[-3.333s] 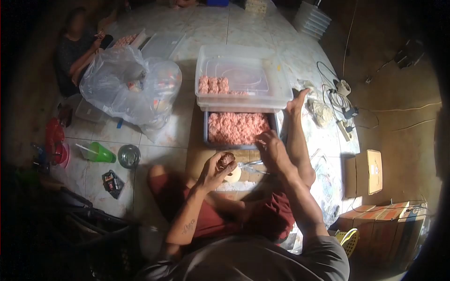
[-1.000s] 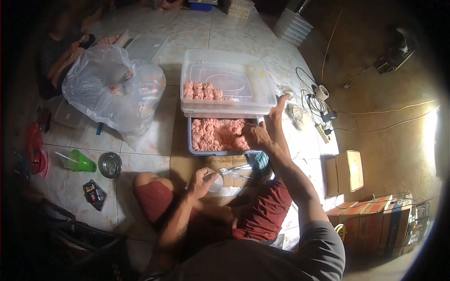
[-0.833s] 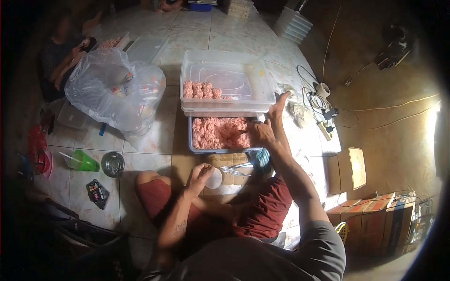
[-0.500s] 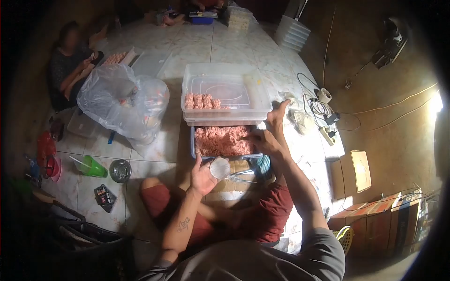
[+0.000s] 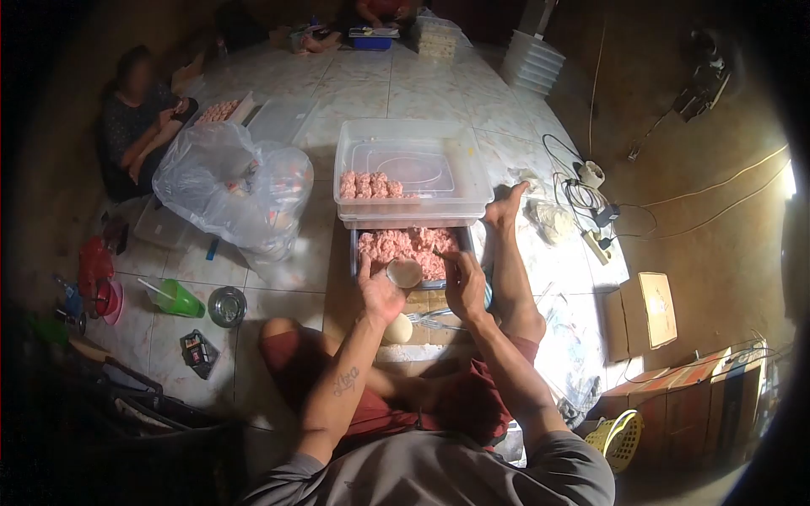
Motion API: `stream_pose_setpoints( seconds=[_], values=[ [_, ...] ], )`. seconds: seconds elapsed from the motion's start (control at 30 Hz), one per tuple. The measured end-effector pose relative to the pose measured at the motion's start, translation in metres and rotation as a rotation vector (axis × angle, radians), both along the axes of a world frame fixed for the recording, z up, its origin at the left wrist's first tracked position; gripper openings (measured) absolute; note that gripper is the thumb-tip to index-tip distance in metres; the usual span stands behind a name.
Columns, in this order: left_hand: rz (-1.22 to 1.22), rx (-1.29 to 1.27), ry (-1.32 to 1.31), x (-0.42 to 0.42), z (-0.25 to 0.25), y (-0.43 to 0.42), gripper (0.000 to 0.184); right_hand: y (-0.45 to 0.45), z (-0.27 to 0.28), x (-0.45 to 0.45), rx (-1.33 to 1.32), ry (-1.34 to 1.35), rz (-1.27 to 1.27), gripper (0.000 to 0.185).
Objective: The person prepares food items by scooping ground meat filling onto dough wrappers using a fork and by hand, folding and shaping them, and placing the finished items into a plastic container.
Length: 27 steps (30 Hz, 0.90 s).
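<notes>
Balancing a pale disc (image 5: 405,272) on our left hand (image 5: 384,299) — palm up, thumb spread wide, the disc just lying across the fingers. It sits by the near edge of the tub (image 5: 354,261), slightly overlapping it from where we look. Our right hand (image 5: 466,287) is just to the right, fingers pinched narrow round a slim thing (image 5: 438,251) whose tip points left over the meat; too small for us to tell what it is.

The meat (image 5: 388,243) is pink, minced and heaped up in that tub. Just past it, on the far side, we've got a clear box (image 5: 451,148) with short rows of rolls (image 5: 371,185) along its near left part. Closer in, we see a pale round piece (image 5: 397,330) right below the left hand, with some forks (image 5: 434,320) beside it on the cardboard (image 5: 439,336).

Off to the left there's a big plastic bag (image 5: 211,173), then nearer a green cup (image 5: 181,301) next to a glass bowl (image 5: 227,306). Another person (image 5: 139,114) sits far left, past the bag. Over on the right we've got cables (image 5: 578,190) on the floor, and a yellow basket (image 5: 614,440) near us.
</notes>
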<state>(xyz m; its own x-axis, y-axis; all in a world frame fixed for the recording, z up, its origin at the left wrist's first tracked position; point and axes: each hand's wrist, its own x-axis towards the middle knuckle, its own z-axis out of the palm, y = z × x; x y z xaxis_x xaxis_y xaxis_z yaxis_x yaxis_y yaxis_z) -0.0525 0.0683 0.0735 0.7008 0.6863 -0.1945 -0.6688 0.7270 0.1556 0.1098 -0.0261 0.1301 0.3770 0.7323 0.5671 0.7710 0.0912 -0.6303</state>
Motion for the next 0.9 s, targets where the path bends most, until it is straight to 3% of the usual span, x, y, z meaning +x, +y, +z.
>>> stream_pose_setpoints(
  seconds=[0.07, 0.17, 0.23, 0.27, 0.37, 0.43, 0.5, 0.53, 0.57, 0.63, 0.67, 0.77, 0.8, 0.9],
  values=[
    [0.003, 0.001, 0.02, -0.003, -0.004, 0.001, 0.091, 0.002, -0.008, -0.002, 0.034, -0.023, -0.022, 0.013],
    [-0.047, 0.005, -0.135, -0.004, -0.021, 0.011, 0.067, 0.006, -0.015, 0.001, 0.031, 0.114, -0.067, 0.013],
    [-0.085, 0.289, 0.425, -0.003, -0.023, 0.006, 0.041, 0.008, -0.019, 0.005, -0.132, 0.28, -0.121, 0.008],
    [-0.069, 0.314, 0.465, -0.004, -0.02, 0.006, 0.031, 0.008, -0.021, 0.008, -0.183, 0.308, -0.139, 0.008],
    [-0.066, 0.328, 0.45, -0.009, -0.012, 0.004, 0.028, 0.0, -0.026, 0.009, -0.222, 0.358, -0.128, 0.011],
    [-0.063, 0.37, 0.406, -0.008, -0.011, 0.007, 0.031, -0.007, -0.028, 0.007, -0.224, 0.356, -0.115, 0.011],
    [-0.079, 0.222, 0.217, -0.003, -0.009, 0.014, 0.037, -0.009, -0.024, 0.002, -0.155, 0.288, -0.091, 0.009],
    [-0.039, 0.236, 0.197, 0.001, -0.008, 0.014, 0.051, -0.01, -0.023, -0.001, -0.126, 0.252, -0.076, 0.007],
    [-0.041, 0.235, 0.195, 0.003, 0.004, 0.011, 0.051, -0.01, -0.021, -0.003, -0.097, 0.217, -0.062, 0.007],
    [-0.083, 0.184, -0.119, 0.003, 0.033, 0.004, 0.076, -0.012, -0.029, -0.012, -0.05, -0.127, -0.006, 0.014],
    [-0.047, 0.042, -0.058, 0.005, 0.029, 0.003, 0.083, -0.013, -0.036, -0.018, -0.037, -0.196, 0.019, 0.017],
    [-0.049, 0.132, -0.162, 0.004, 0.023, 0.004, 0.086, -0.014, -0.045, -0.027, -0.029, -0.227, 0.04, 0.024],
    [0.124, 0.193, 0.058, 0.005, 0.036, -0.007, 0.091, -0.013, -0.045, -0.029, -0.022, -0.22, 0.041, 0.025],
    [0.038, 0.035, 0.007, 0.013, -0.004, 0.012, 0.094, -0.025, -0.047, -0.038, -0.16, -0.198, 0.071, 0.028]
  ],
)
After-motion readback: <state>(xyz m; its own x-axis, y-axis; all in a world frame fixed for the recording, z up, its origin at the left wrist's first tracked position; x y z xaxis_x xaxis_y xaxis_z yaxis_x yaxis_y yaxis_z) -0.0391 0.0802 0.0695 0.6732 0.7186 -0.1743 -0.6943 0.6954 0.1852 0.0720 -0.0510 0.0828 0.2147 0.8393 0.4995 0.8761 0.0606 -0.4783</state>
